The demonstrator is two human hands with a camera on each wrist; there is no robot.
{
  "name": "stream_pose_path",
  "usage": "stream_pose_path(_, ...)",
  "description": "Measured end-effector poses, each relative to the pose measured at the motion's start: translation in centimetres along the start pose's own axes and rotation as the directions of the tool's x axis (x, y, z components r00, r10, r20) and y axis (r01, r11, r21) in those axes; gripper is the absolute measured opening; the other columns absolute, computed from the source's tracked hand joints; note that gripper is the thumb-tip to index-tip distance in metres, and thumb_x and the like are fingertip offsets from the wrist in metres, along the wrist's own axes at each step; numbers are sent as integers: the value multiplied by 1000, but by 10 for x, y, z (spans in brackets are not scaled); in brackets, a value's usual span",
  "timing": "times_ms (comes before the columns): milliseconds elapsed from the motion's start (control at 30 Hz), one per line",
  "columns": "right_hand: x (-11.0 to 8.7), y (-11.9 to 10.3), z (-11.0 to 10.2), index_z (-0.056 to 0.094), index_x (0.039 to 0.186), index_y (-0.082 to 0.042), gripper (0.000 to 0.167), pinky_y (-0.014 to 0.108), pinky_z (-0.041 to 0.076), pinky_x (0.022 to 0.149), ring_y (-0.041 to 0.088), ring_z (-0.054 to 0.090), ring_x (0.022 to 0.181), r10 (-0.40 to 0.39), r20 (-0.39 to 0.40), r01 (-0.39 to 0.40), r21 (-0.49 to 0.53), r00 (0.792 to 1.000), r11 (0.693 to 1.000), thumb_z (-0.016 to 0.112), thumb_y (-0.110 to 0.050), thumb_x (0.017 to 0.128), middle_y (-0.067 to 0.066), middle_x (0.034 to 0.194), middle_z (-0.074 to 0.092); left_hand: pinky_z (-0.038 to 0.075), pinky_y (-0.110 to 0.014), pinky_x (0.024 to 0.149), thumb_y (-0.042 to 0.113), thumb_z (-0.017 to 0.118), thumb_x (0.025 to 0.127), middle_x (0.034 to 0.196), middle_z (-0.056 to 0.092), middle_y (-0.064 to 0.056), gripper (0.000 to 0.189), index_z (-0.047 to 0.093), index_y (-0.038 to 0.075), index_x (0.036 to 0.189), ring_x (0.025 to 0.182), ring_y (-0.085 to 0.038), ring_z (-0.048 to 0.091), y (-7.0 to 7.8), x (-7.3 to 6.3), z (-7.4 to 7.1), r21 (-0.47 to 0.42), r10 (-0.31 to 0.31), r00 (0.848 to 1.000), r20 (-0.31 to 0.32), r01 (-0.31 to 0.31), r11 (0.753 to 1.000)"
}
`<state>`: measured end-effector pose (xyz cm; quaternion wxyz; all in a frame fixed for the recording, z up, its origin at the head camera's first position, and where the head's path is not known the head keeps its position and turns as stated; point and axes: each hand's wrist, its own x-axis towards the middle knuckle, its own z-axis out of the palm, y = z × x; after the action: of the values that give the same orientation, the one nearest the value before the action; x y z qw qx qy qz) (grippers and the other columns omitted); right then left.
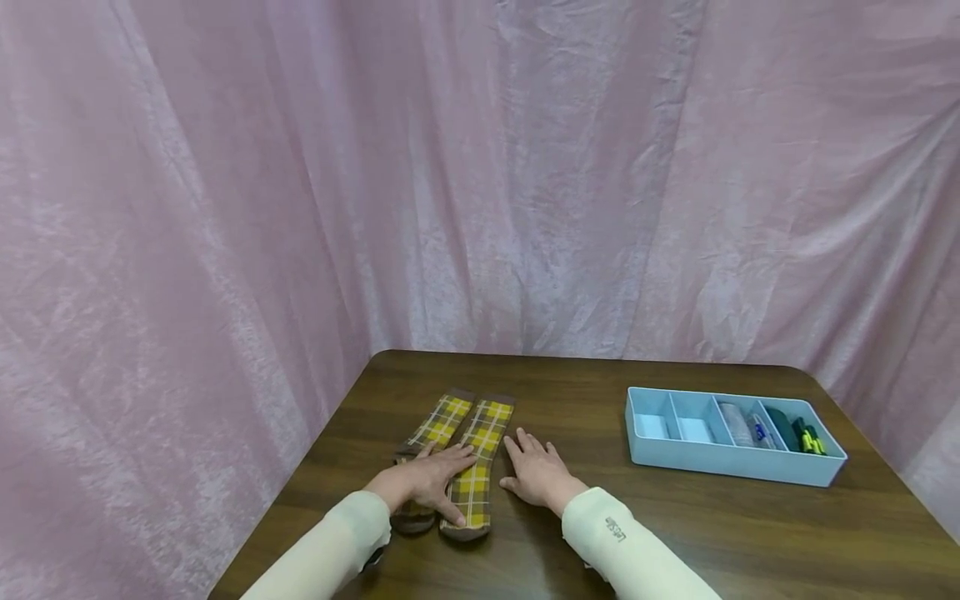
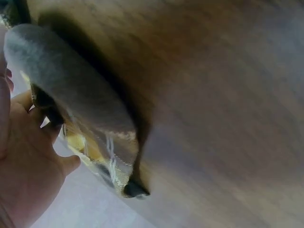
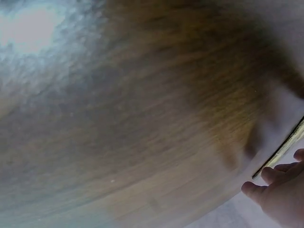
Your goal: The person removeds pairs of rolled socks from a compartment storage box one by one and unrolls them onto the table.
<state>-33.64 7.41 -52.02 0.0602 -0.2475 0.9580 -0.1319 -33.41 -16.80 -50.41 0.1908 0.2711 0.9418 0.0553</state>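
Note:
Two yellow-and-brown plaid socks lie side by side on the wooden table: a left sock [image 1: 441, 422] and a right sock [image 1: 483, 429], their cuffs pointing away. My left hand [image 1: 427, 477] is spread across both, fingers extended, covering the middle of the left one; its thumb reaches toward the toe of the right one. The left wrist view shows a sock's brown end [image 2: 71, 76] close up beside that hand. Just right of the socks, my right hand [image 1: 538, 472] is low over the table with fingers loosely extended, holding nothing. A thin sock edge [image 3: 285, 145] shows past its fingers in the right wrist view.
At the right of the table [image 1: 570, 392] stands a light blue divided tray [image 1: 731, 468]. Some compartments hold a clear roll-like item [image 1: 737, 425], a blue-marked item [image 1: 761, 432] and green-and-yellow items [image 1: 808, 437]. A pink curtain [image 1: 480, 183] hangs behind the table.

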Motion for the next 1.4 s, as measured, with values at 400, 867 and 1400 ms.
stream_pose_path(400, -13, 7, -11, 35, 155, -10, 72, 55, 26, 113, 32, 28, 145, -68, -24, 67, -29, 997, 997, 63, -43, 96, 16, 160, 27, 13, -61, 115, 59, 75, 80, 160, 27, -11, 89, 42, 18, 152, 147, -32, 24, 4, 6, -19, -144, -29, 997, -68, 19, 989)
stream_pose_path(867, -27, 33, -56, 43, 149, -4, 64, 57, 31, 110, 37, 35, 141, -96, -179, 108, 58, 979, 992, 64, -34, 98, 19, 156, 34, 14, -62, 115, 51, 70, 89, 158, 31, -17, 78, 42, 14, 152, 145, -36, 27, 27, 49, -51, -110, -5, 985, -172, -15, 994)
stream_pose_path(1400, -63, 117, -106, 38, 150, 2, 64, 60, 33, 107, 46, 37, 137, 62, -316, -14, 152, 947, 988, 62, -29, 99, 26, 155, 31, 16, -54, 117, 59, 66, 89, 160, 29, -9, 82, 37, 20, 155, 147, -29, 26, 69, 89, -61, -153, -18, 972, -232, -19, 988)
